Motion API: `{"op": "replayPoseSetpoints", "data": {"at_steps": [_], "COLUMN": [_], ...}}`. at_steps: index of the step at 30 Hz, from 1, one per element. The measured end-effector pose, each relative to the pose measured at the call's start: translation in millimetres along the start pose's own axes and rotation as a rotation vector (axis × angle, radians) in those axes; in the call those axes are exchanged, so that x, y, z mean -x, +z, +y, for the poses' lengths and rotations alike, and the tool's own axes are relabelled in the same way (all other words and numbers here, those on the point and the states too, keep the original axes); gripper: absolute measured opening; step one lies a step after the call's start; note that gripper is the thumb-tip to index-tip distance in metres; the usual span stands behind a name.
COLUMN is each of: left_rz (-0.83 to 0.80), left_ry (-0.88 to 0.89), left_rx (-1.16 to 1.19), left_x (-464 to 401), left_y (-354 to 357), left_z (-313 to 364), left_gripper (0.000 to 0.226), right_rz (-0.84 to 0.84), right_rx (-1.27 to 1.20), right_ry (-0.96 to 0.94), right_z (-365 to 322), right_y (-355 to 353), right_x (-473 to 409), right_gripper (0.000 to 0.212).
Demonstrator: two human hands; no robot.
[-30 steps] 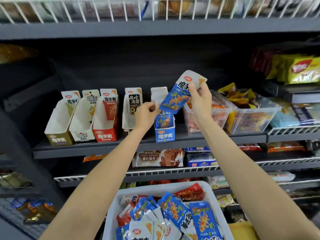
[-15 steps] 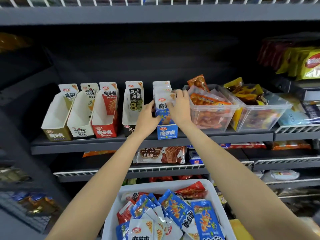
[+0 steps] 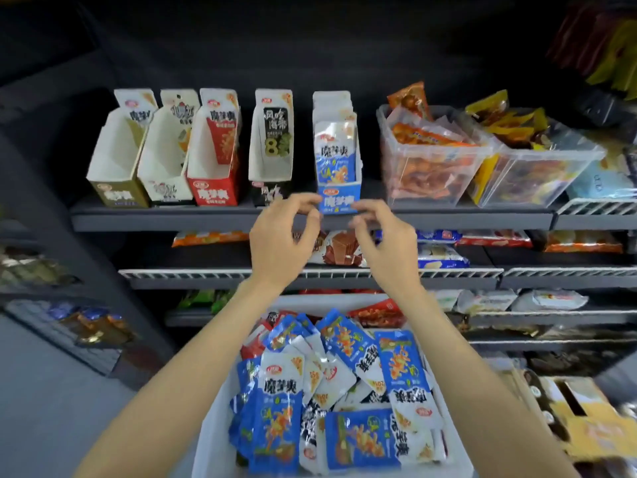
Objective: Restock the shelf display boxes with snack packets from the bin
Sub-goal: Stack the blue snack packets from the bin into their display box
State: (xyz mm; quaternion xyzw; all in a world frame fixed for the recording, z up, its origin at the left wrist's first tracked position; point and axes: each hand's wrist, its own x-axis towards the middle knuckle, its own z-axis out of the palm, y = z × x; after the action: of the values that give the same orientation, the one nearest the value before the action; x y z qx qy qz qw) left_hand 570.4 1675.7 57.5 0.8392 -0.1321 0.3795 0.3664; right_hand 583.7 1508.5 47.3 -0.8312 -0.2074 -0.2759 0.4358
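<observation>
Both hands empty. Left hand (image 3: 281, 241) and right hand (image 3: 386, 243) hang in front of the shelf (image 3: 172, 220) front edge, fingers loosely curled, gripping nothing, just below the blue display box (image 3: 339, 198).

Blue box holds an upright stack of blue packets (image 3: 336, 157), front one facing out; it looks close to full, though I can't see the depth behind. Left of it along the shelf: black box (image 3: 270, 160), red box (image 3: 213, 167), white box (image 3: 165, 167) and gold box (image 3: 117, 167), all showing mostly bare cardboard inside.

Stock sits in the white bin (image 3: 213, 429) at the bottom of view, directly under the hands: a loose pile (image 3: 344, 391) of mostly blue packets, with red ones at the far rim and some dark ones buried.

Step in hand, my read: drop to the bin for the next packet.

- Take one flat top-lying packet by its edge, not a clump; they overlap and will drag neighbours.
- Match colour to box; red likely next.
- Turn it upright, print forward, before it reaches the box.
- Steady the box with the left hand; light cardboard will probably slide back.
</observation>
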Motion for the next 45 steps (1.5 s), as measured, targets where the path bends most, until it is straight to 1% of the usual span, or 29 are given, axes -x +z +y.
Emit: {"op": "replayPoseSetpoints", "data": {"at_steps": [2,4,6,8,10,11,13,15,16,18,20,22,24,27,28,29,31,33,36,38,39,41,42,44,45], "left_rz": [-0.040,-0.173,-0.374,-0.633,-0.834,-0.895,-0.950,-0.948,-0.933,-0.876,-0.802,-0.727,-0.637,-0.546,-0.531,-0.521,-0.505,-0.486,-0.473,-0.490,-0.508,-0.535,-0.527,-0.449,-0.393], "left_ry": [0.047,0.025,-0.060,-0.204,-0.317,-0.357,-0.431,-0.543,-0.593,-0.662,-0.716,-0.770,-0.816,-0.821,-0.821,-0.826,-0.859,-0.911,-0.939,-0.898,-0.872,-0.823,-0.810,-0.809,-0.827], "left_rx": [-0.077,-0.154,-0.231,-0.290,-0.337,-0.360,-0.388,-0.387,-0.380,-0.342,-0.279,-0.227,-0.191,-0.176,-0.169,-0.162,-0.147,-0.130,-0.117,-0.115,-0.121,-0.149,-0.164,-0.180,-0.167], "left_x": [33.2,67.8,101.1,130.3,152.5,160.4,171.4,179.0,182.8,187.3,189.7,190.9,192.6,194.3,194.5,194.4,194.1,193.8,193.4,193.2,193.5,193.8,194.5,194.2,192.6], "left_y": [-7.4,-13.5,-18.7,-23.3,-28.5,-31.2,-36.0,-39.6,-40.4,-41.0,-40.6,-40.6,-41.8,-46.0,-47.4,-48.9,-50.5,-51.0,-49.3,-47.5,-46.2,-43.0,-41.7,-40.6,-41.0], "left_z": [-4.7,-13.6,-24.7,-33.9,-40.9,-42.3,-41.8,-38.2,-37.2,-34.4,-33.9,-34.1,-35.2,-34.9,-34.3,-33.7,-33.8,-36.3,-40.0,-39.8,-39.7,-37.8,-37.3,-34.7,-34.2], "left_gripper": [0.025,0.026,0.029,0.033,0.050,0.058,0.077,0.095,0.100,0.101,0.097,0.093,0.095,0.095,0.096,0.097,0.098,0.100,0.099,0.095,0.095,0.095,0.095,0.094,0.092], "right_rz": [-0.180,-0.393,-0.582,-0.731,-0.844,-0.890,-0.941,-0.921,-0.894,-0.825,-0.801,-0.836,-0.891,-0.949,-0.964,-0.971,-0.970,-0.944,-0.866,-0.760,-0.693,-0.589,-0.582,-0.611,-0.581], "right_rx": [0.109,0.187,0.222,0.281,0.311,0.320,0.346,0.345,0.328,0.322,0.350,0.386,0.471,0.606,0.620,0.616,0.578,0.475,0.373,0.347,0.283,0.020,-0.095,-0.182,-0.236], "right_ry": [0.019,0.078,0.157,0.198,0.212,0.226,0.245,0.253,0.261,0.242,0.162,0.073,0.030,0.037,0.056,0.075,0.111,0.173,0.313,0.397,0.472,0.708,0.802,0.856,0.874], "right_z": [8.9,18.5,28.5,36.0,40.0,39.3,36.7,31.3,28.2,22.5,16.8,12.1,8.3,4.7,4.0,3.7,3.4,3.3,8.7,20.1,26.4,33.1,33.4,30.1,27.4], "right_y": [-1.0,-0.1,1.2,4.4,9.2,11.4,17.6,27.3,33.1,44.7,52.6,57.5,61.0,66.5,67.8,69.0,69.1,66.9,58.5,52.9,49.6,46.2,46.2,48.3,49.8], "right_x": [29.4,58.2,84.0,106.1,123.8,130.2,139.0,142.8,143.6,144.9,145.4,145.9,147.1,146.2,144.4,141.9,136.1,132.0,124.6,118.7,116.5,117.0,120.2,129.8,133.9], "right_gripper": [0.019,0.017,0.019,0.024,0.031,0.036,0.049,0.058,0.060,0.060,0.056,0.053,0.056,0.065,0.065,0.062,0.047,0.031,0.020,0.017,0.019,0.028,0.029,0.018,0.013]}}
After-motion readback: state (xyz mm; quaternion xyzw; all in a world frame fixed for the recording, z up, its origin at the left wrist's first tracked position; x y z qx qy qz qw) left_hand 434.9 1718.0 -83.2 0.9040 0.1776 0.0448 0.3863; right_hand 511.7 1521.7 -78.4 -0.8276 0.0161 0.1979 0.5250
